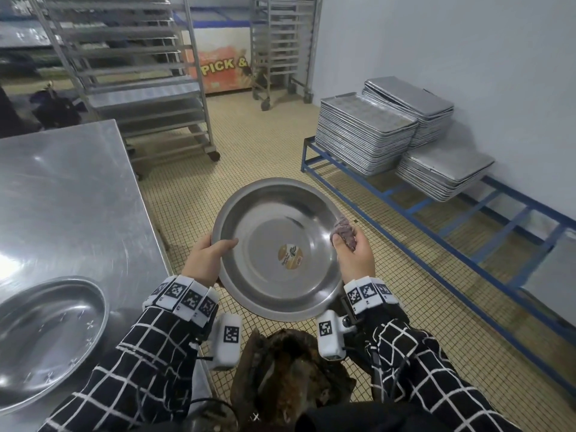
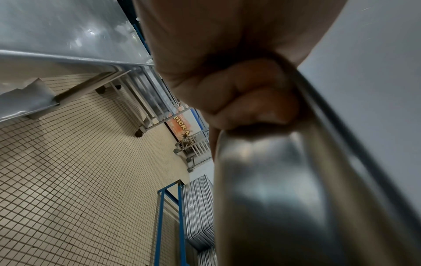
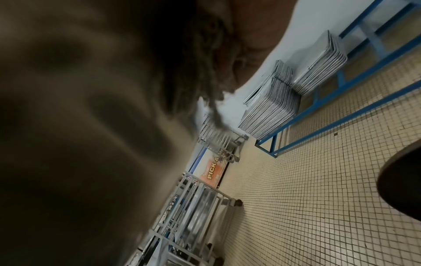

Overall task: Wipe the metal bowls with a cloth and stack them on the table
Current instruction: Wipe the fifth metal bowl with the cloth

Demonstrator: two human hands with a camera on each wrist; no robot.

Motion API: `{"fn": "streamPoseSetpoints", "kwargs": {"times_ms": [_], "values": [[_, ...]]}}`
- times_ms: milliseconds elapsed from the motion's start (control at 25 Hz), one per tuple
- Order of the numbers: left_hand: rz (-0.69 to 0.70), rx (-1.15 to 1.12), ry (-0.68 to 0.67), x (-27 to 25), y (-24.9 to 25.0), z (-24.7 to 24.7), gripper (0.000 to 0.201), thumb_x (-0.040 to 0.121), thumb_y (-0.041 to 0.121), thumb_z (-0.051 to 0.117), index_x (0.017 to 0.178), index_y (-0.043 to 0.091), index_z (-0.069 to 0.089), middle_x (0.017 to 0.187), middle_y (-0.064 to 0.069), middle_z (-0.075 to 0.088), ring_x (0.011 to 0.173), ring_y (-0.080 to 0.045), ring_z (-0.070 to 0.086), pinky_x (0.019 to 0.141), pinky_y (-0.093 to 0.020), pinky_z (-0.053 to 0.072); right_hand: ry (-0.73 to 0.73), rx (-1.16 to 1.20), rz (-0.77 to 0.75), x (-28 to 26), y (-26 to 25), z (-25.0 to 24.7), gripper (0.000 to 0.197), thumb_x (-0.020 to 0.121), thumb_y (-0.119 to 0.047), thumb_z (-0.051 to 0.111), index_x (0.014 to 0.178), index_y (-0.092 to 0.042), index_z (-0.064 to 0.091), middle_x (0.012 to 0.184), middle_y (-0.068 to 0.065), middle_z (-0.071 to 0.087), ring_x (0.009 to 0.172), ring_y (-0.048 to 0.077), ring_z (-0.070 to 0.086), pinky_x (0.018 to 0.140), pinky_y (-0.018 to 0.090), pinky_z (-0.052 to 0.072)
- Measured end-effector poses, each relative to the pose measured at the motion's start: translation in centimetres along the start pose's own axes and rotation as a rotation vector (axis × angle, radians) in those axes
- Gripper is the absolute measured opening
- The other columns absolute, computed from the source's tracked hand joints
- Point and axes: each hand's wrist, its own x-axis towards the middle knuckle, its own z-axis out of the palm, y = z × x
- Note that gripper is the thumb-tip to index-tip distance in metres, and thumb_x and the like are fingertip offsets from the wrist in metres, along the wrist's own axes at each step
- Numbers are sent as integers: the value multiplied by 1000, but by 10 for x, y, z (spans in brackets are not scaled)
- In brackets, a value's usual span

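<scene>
I hold a wide, shallow metal bowl [image 1: 274, 244] above the tiled floor, its inside facing me, a round orange label at its centre. My left hand [image 1: 208, 257] grips its left rim, thumb inside; in the left wrist view the curled fingers [image 2: 246, 93] wrap the bowl's edge [image 2: 273, 189]. My right hand [image 1: 355, 254] pinches a crumpled purplish cloth [image 1: 344, 230] against the bowl's right rim. The right wrist view shows the bowl's blurred underside [image 3: 79, 126] and the cloth's dark fringe [image 3: 196, 68]. Another metal bowl [image 1: 46, 335] lies on the steel table [image 1: 71, 198] at my left.
Stacks of metal trays [image 1: 389, 126] rest on a blue frame [image 1: 467, 213] by the right wall. Wheeled tray racks [image 1: 140, 73] stand behind the table, with another rack [image 1: 280, 48] and an orange chest freezer [image 1: 224, 67] at the back. A brown bag [image 1: 286, 372] sits below my hands.
</scene>
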Motion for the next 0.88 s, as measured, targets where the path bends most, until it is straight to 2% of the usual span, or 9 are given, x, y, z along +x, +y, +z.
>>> {"fn": "streamPoseSetpoints", "kwargs": {"times_ms": [160, 280, 360, 440, 480, 560, 680, 800, 880], "values": [[22, -103, 56, 3, -6, 8, 11, 92, 14, 56, 96, 21, 62, 86, -9, 69, 74, -27, 66, 71, -40, 54, 99, 89, 47, -15, 0, 12, 20, 94, -28, 56, 111, -18, 53, 95, -9, 60, 82, 3, 59, 63, 18, 44], [128, -64, 74, 1, -7, 15, 10, 94, 19, 54, 94, 25, 62, 83, -3, 69, 73, -21, 66, 67, -33, 54, 144, 107, 52, -24, -2, 16, 21, 95, -30, 53, 111, -17, 54, 96, -7, 61, 86, 7, 61, 69, 22, 50], [152, 23, 16, 4, -8, 11, 10, 94, 22, 54, 98, 22, 63, 80, -2, 69, 71, -21, 66, 65, -33, 55, 141, 87, 35, -20, -6, 9, 20, 95, -31, 53, 110, -17, 57, 97, -4, 63, 90, 11, 62, 76, 30, 53], [43, 19, -139, 10, -7, 0, 29, 89, 34, 58, 107, 12, 64, 77, -3, 70, 68, -22, 67, 61, -33, 54, 96, 60, 5, -14, -13, -2, 15, 94, -30, 54, 104, -20, 60, 95, -4, 64, 88, 11, 62, 73, 27, 51], [-41, -36, -223, 11, -4, -4, 37, 84, 41, 61, 105, 10, 68, 76, -4, 70, 66, -22, 67, 62, -34, 53, 57, 43, -9, -14, -17, -8, 13, 94, -30, 55, 102, -21, 61, 94, -4, 64, 86, 9, 61, 70, 23, 48], [-177, -149, -325, 10, 0, -10, 38, 82, 44, 59, 92, 12, 74, 75, -8, 69, 63, -23, 66, 65, -34, 55, -13, 12, -13, -16, -21, -15, 10, 94, -28, 55, 99, -22, 62, 92, -6, 64, 84, 6, 59, 66, 18, 42], [-246, -153, -273, 6, -1, -9, 48, 93, 47, 45, 97, 5, 69, 77, -12, 68, 64, -27, 65, 67, -36, 54, -45, 18, 68, -23, -18, -14, 15, 95, -30, 52, 101, -19, 61, 92, -4, 63, 84, 9, 59, 63, 21, 41], [-187, -132, -140, 2, -8, 1, 56, 97, 50, 35, 95, 6, 68, 76, -13, 69, 66, -27, 66, 69, -38, 53, 17, 33, 107, -29, -18, -4, 18, 96, -30, 50, 103, -16, 57, 89, -2, 59, 79, 13, 57, 59, 24, 39], [-144, -148, -89, -3, -10, 13, 55, 98, 51, 32, 95, 8, 67, 80, -13, 73, 73, -28, 69, 72, -38, 54, 78, 98, 114, -31, -20, 8, 20, 97, -29, 49, 109, -14, 53, 92, -2, 58, 79, 13, 57, 58, 22, 41]]}}
